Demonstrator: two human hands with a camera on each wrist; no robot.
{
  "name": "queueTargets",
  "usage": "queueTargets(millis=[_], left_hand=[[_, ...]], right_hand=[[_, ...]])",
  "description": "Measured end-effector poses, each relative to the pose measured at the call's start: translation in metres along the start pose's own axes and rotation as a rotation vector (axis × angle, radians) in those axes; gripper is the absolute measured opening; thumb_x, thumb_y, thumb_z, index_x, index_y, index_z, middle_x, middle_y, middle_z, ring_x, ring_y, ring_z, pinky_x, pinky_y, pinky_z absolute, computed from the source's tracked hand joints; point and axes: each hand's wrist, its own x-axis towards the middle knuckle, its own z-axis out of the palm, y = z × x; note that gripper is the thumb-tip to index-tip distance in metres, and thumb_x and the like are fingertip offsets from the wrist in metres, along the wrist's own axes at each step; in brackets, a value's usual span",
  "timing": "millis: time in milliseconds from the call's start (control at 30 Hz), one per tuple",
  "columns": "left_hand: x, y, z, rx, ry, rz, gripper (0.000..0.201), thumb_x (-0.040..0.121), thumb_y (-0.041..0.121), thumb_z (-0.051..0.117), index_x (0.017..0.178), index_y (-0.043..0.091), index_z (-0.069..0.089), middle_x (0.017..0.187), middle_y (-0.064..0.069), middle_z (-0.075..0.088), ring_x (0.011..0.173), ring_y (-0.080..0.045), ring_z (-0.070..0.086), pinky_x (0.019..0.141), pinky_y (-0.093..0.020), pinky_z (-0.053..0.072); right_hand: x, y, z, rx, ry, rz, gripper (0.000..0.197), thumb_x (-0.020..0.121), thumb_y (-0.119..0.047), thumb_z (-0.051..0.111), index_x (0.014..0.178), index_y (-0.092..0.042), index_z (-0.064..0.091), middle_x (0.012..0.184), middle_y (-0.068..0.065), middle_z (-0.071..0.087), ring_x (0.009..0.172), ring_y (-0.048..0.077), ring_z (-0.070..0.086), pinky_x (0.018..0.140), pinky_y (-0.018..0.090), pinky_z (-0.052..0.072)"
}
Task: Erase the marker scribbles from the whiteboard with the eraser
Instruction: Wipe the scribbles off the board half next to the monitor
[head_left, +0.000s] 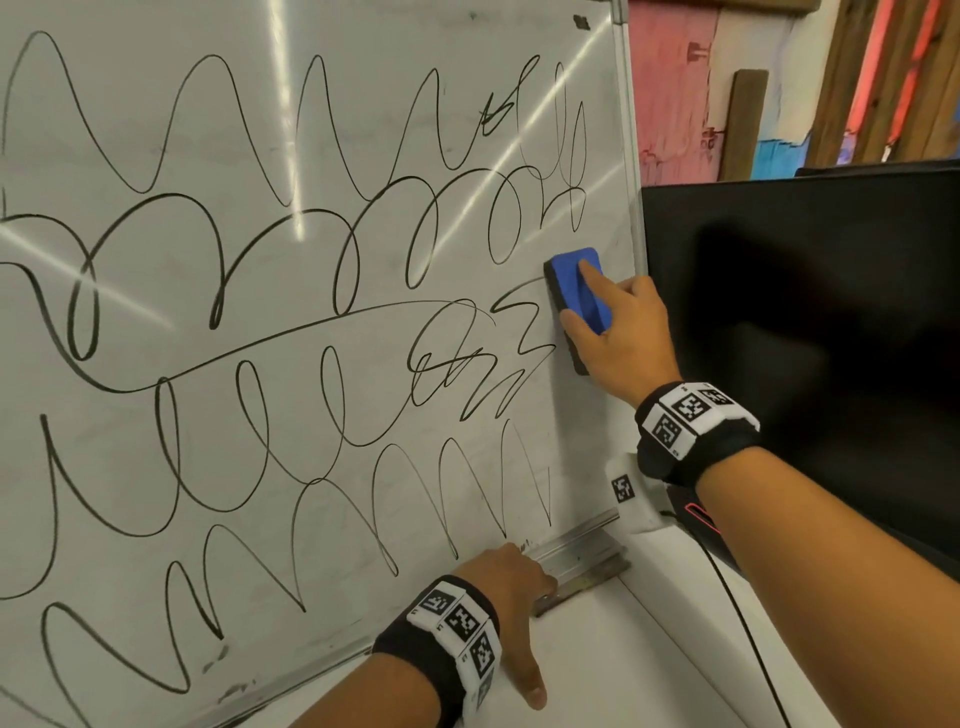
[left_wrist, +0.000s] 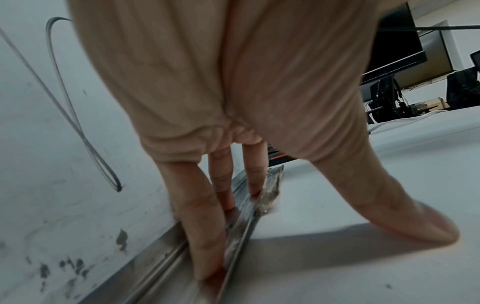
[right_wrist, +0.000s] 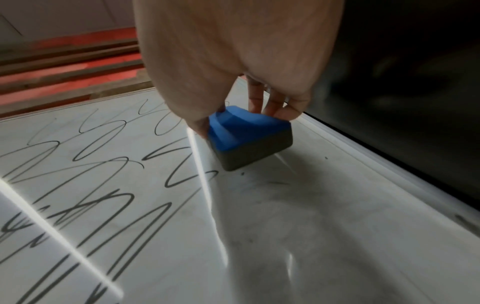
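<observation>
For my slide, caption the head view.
Right hand presses eraser to scribbled whiteboard; left hand steadies tray.

Right hand (head_left: 621, 332): raised, arm extended, thumb and fingers curled in a grip, index finger laid flat.
Left hand (head_left: 511, 592): low, fingers straight and pressing down, thumb splayed out sideways.
Wrists: both banded.

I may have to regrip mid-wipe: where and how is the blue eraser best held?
Grip the eraser by its two long edges across the blue back, coming from the board's right edge as the right hand does now. The dark felt lies flat on the whiteboard, so only the back and sides are free, and a finger on top presses it down.
</observation>
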Motion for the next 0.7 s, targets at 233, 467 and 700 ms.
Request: queueTargets(millis=[233,467,700], left_hand=[[-0.001,-0.003,0.000,0.027,0.002,0.043,0.104,0.071,0.056,0.082,0.152,0.021,0.028,0.143,-0.014,0.044,0.131,-0.033,0.040,0.107,-0.051,0.041],[-0.003,-0.004,-0.003,-0.011,-0.003,0.042,0.102,0.070,0.058,0.081,0.152,0.024,0.030,0.148,-0.010,0.040,0.135,-0.030,0.037,0.109,-0.049,0.040],[-0.009,-0.018,-0.004,-0.286,0.252,0.101,0.082,0.073,0.059,0.077,0.145,0.035,0.044,0.134,0.005,0.055,0.122,-0.015,0.049,0.102,-0.033,0.045]], right_hand=[[-0.009,0.005,-0.002,0.019,-0.022,0.009,0.062,0.086,-0.040,0.068,0.143,-0.031,0.046,0.106,0.005,0.043,0.087,0.017,0.050,0.066,0.015,0.038],[0.006,-0.001,-0.012,-0.002,-0.061,-0.009,0.065,0.093,-0.043,0.065,0.151,-0.030,0.039,0.111,0.002,0.042,0.095,0.014,0.046,0.082,0.023,0.038],[-0.003,0.005,-0.013,-0.026,-0.105,-0.007,0.064,0.089,-0.045,0.068,0.147,-0.032,0.042,0.110,0.004,0.045,0.093,0.017,0.050,0.078,0.024,0.040]])
